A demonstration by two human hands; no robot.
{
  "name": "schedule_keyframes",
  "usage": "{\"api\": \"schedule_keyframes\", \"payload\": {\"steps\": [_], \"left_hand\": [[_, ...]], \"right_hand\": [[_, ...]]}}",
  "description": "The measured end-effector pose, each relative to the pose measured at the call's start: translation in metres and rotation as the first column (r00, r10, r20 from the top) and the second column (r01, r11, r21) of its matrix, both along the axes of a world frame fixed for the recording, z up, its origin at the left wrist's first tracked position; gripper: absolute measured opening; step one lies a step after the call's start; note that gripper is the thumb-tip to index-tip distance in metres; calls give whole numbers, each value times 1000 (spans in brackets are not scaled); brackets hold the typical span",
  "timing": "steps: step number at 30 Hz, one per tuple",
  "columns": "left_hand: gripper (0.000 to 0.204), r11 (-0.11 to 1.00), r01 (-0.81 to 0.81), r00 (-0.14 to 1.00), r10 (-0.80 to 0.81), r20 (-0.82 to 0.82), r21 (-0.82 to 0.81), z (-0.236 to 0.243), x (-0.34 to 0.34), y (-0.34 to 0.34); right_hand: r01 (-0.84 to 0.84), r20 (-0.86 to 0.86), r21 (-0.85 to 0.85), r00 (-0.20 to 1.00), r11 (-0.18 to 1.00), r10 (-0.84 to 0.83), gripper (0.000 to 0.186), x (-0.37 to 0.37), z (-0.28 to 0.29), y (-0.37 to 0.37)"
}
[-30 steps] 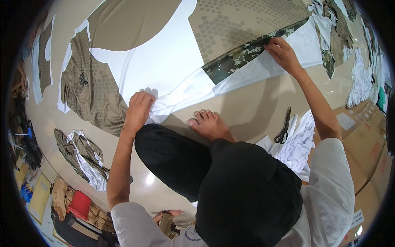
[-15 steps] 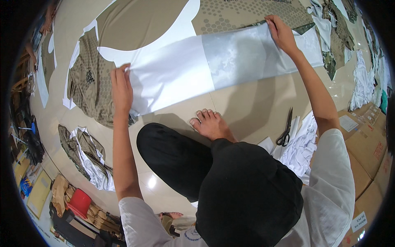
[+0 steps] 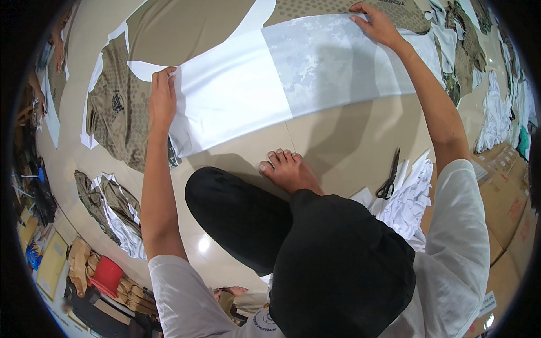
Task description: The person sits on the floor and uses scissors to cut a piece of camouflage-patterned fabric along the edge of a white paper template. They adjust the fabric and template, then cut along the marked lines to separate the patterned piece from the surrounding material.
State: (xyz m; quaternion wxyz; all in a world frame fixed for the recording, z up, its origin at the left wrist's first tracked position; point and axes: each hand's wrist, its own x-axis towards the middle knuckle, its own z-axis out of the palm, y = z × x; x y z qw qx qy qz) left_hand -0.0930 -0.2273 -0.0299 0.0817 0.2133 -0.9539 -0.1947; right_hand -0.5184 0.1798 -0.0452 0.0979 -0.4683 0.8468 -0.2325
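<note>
A long fabric piece point(image 3: 231, 96), white at the left and pale grey camouflage at the right, stretches between my two hands over the floor. My left hand point(image 3: 163, 98) pinches its upper left corner. At the upper right edge, my right hand point(image 3: 373, 23) grips the same piece between thumb and fingers. Beneath and beyond it lies olive-brown printed fabric point(image 3: 186, 28) with white cut borders. A hexagon-patterned part point(image 3: 127, 107) of brown fabric spreads to the left of my left hand.
Black scissors point(image 3: 389, 180) rest beside a heap of white fabric strips point(image 3: 403, 205) at my right. Cardboard boxes point(image 3: 496, 191) stand further right. A smaller brown and white fabric bundle point(image 3: 110, 208) lies at lower left. Another person's hand point(image 3: 59, 53) shows at the far left.
Both hands have moved up and away from me, the fabric going with them. It now lies flatter and tauter, with more of the grey camouflage showing.
</note>
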Motion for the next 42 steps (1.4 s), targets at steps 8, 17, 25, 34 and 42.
{"api": "schedule_keyframes", "payload": {"steps": [8, 17, 25, 34, 42], "left_hand": [[21, 1000, -27, 1000, 27, -4, -3, -8, -12, -10], [22, 998, -53, 998, 54, 38, -26, -7, -17, -8], [23, 999, -50, 998, 50, 29, -9, -14, -17, -15], [23, 1000, -22, 1000, 22, 0, -19, -19, -19, -19], [23, 999, -47, 999, 47, 24, -4, -16, -22, -17]], "right_hand": [[44, 93, -72, 995, 996, -38, 22, -9, -16, 3], [49, 61, -44, 997, 998, -47, 23, -9, -16, 1], [38, 71, -24, 997, 999, -36, 23, -10, -13, 1], [56, 48, -3, 997, 998, -55, 24, -8, -12, 1], [73, 87, -33, 994, 997, -70, 23, -8, -13, 2]]}}
